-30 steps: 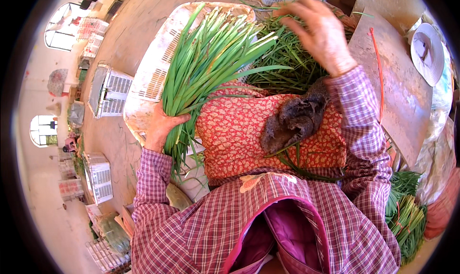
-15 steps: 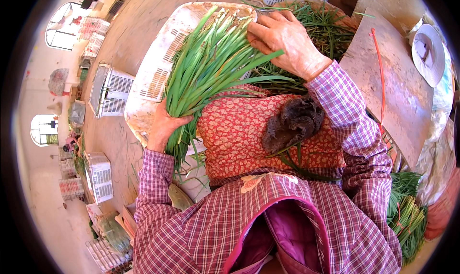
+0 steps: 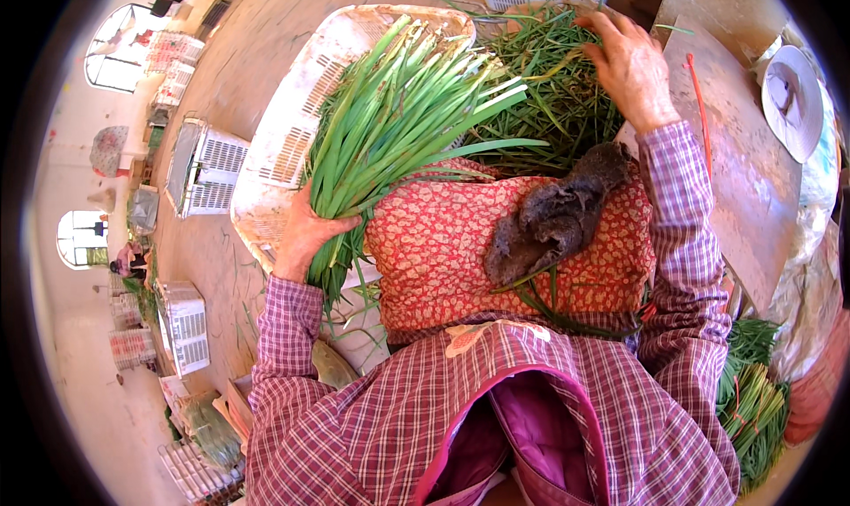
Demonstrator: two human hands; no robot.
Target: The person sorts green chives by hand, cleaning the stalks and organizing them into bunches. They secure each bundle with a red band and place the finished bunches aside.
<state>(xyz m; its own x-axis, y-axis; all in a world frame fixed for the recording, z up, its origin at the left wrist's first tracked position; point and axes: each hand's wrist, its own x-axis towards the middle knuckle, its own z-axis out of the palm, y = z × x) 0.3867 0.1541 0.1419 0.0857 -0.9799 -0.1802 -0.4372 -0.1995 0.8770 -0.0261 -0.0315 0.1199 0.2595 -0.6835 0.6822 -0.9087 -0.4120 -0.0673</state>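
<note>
A thick bunch of garlic chives (image 3: 398,125), with flat green leaves and pale stem ends pointing away from me, lies slanted over a white plastic crate (image 3: 283,130). My left hand (image 3: 310,231) is closed around its leafy near end. Off to the right, my right hand (image 3: 633,68) hovers at the far edge of a heap of loose green leaves (image 3: 567,108). Its fingers are curved and apart, and I see nothing held in them; a yellowish leaf is close to the thumb. A red patterned cloth (image 3: 434,249) covers my lap, with a crumpled dark brown cloth (image 3: 553,223) on it.
At the right is a brown board (image 3: 735,161) with a red tie (image 3: 699,108) and a pale hat (image 3: 791,103). Tied green bundles (image 3: 753,409) lie at lower right. White crates (image 3: 208,165) stand on the floor at left, and a person (image 3: 131,258) is far off.
My right hand has left the stem ends of the bunch and moved right, over the loose leaves, its fingers spreading. My left hand keeps its hold. The brown cloth has shifted, showing more at its upper right.
</note>
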